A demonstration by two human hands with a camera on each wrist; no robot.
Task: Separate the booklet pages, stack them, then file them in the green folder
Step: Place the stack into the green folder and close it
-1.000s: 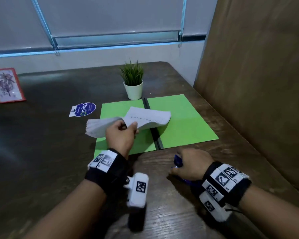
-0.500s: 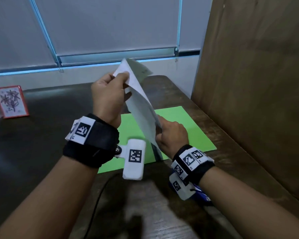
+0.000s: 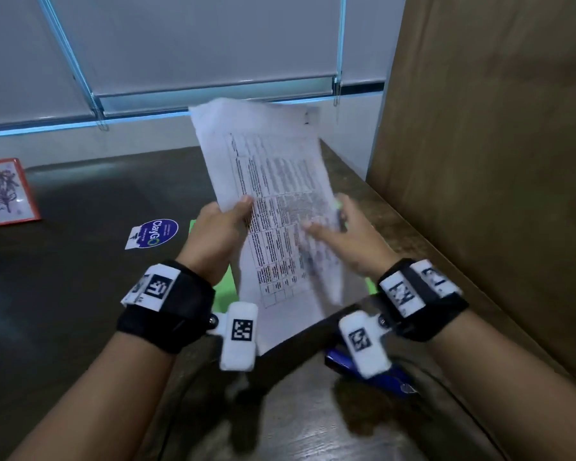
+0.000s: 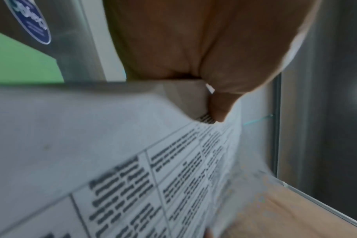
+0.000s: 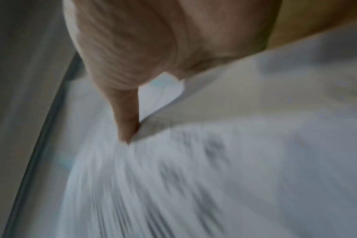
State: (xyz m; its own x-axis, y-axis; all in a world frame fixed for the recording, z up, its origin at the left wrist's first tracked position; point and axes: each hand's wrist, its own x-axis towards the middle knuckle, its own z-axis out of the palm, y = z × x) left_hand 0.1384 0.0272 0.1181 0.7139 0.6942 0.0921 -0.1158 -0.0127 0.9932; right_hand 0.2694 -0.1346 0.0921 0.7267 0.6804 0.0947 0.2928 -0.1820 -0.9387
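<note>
I hold the white booklet pages (image 3: 273, 207) upright in front of me, their printed table facing me. My left hand (image 3: 226, 221) pinches their left edge, thumb on the front; the left wrist view shows that thumb (image 4: 220, 104) on the pages (image 4: 112, 145). My right hand (image 3: 343, 227) is blurred at the right edge, with its thumb across the front and its fingers behind; its thumb (image 5: 126, 122) presses the pages (image 5: 214, 177). The green folder (image 3: 226, 291) lies on the table under the pages, mostly hidden, and a corner of the folder (image 4: 20, 61) shows in the left wrist view.
A blue tool (image 3: 389, 380) lies on the dark table (image 3: 80, 294) under my right wrist. A blue round sticker (image 3: 153, 232) is stuck left of the folder, a red-framed picture (image 3: 4, 191) stands far left, and a wooden partition (image 3: 479, 161) walls the right side.
The pages have turned from edge-on to face me. My left hand has dropped from their top to the left edge. My right hand has shifted to the right edge.
</note>
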